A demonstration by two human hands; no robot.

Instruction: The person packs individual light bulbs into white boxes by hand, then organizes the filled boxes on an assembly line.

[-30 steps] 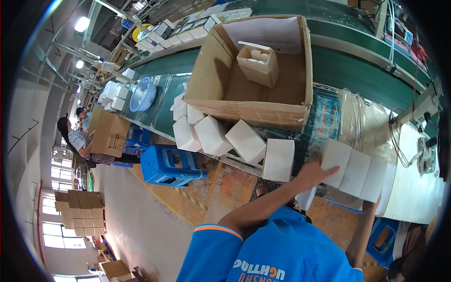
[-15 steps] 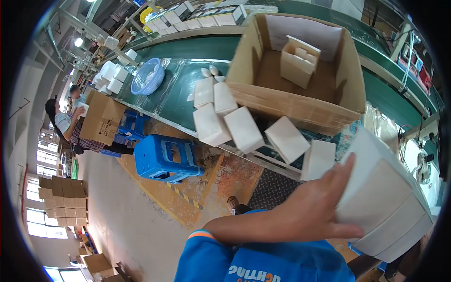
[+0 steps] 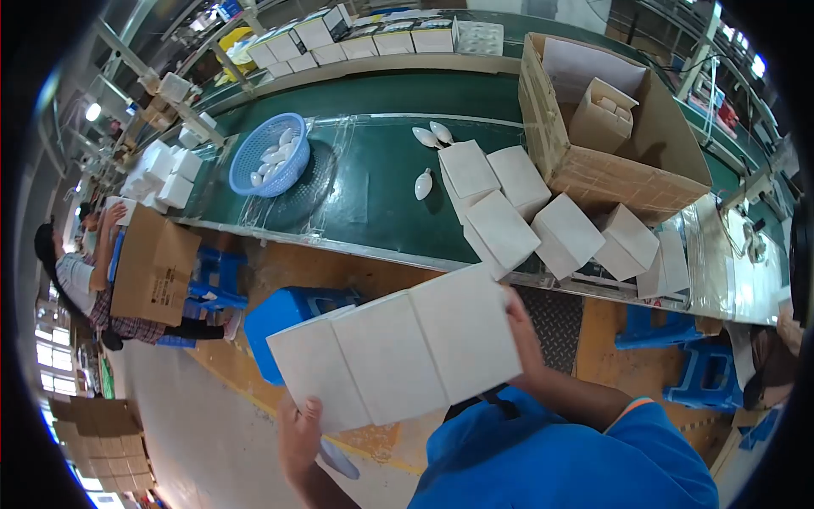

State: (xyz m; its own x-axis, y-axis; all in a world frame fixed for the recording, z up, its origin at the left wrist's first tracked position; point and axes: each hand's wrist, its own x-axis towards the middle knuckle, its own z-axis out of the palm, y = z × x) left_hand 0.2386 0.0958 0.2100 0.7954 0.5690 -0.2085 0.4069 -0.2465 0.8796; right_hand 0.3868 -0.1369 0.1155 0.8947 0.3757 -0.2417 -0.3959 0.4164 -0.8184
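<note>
A row of three white boxes [image 3: 386, 360] is clamped between my two hands in front of my body, tilted up to the right. My left hand [image 3: 301, 433] grips the row's left end, thumb on the near face. At the opposite end, my right hand [image 3: 524, 335] presses against the side, its fingers partly hidden. Beyond the row, several white boxes [image 3: 502, 233] stand along the near edge of the green bench [image 3: 365, 187]. White bulbs [image 3: 423, 184] lie beside them.
A blue basket [image 3: 292, 174] of bulbs sits on the bench. An open cardboard carton [image 3: 627, 182] with a smaller box inside stands at right. Blue stools [image 3: 267, 339] are below the bench. At left, a person [image 3: 80, 263] works by another carton [image 3: 153, 267].
The row of white boxes has moved from the far right to in front of me, and both hands now hold it. My view has turned, shifting the bench and carton rightward.
</note>
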